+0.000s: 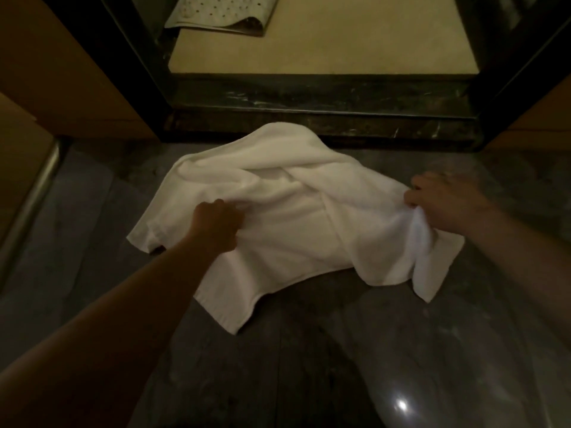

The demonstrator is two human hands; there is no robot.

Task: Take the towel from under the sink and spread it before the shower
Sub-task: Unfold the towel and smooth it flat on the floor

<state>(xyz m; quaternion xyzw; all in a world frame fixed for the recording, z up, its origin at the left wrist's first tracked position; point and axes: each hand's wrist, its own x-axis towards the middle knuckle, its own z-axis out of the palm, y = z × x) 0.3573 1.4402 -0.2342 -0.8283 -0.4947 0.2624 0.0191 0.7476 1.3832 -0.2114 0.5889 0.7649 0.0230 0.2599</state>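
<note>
On dark floor, left grip and right grip hold one towel.

A white perforated mat, one corner turned up, lies on a beige floor beyond a dark marble step. At left, a metal bar runs beside brown panels. The glossy grey floor shows a light glint.

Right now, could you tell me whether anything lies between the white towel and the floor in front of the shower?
Nothing visible does. The left hand and the right hand both grip the crumpled white terry towel, which is already partly down on the grey stone floor right before the black marble shower step.
</note>
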